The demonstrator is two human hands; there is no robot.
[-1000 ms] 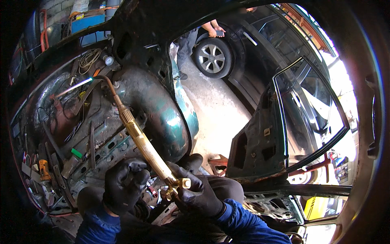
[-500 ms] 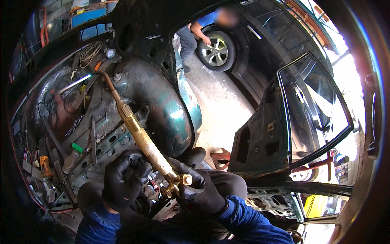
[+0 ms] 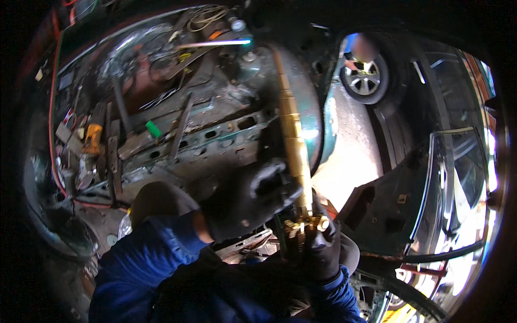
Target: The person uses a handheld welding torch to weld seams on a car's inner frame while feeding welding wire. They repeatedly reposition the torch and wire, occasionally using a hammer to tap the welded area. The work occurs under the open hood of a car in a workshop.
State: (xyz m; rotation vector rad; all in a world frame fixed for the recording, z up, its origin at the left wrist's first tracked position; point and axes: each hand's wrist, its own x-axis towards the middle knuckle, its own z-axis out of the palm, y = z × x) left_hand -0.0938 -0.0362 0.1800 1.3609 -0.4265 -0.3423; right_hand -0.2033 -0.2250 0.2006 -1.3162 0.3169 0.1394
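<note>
A long brass cutting torch runs from my hands up to a bent tip near the top of the view. A bright thin flame shoots left from that tip over the stripped green car body. My left hand, in a black glove, wraps around the torch tube just above the valves. Below it my right hand, also gloved in black, grips the brass valve end. Both of my sleeves are blue.
Loose metal strips, wires, an orange tool and a small green piece lie in the car shell. A red hose curves along the left. Another person crouches by a wheel. A detached car door stands at right.
The view has swung left and closer to the car shell. The torch now stands nearly upright in the picture, and a bright flame shows at its tip. Both hands keep their hold.
</note>
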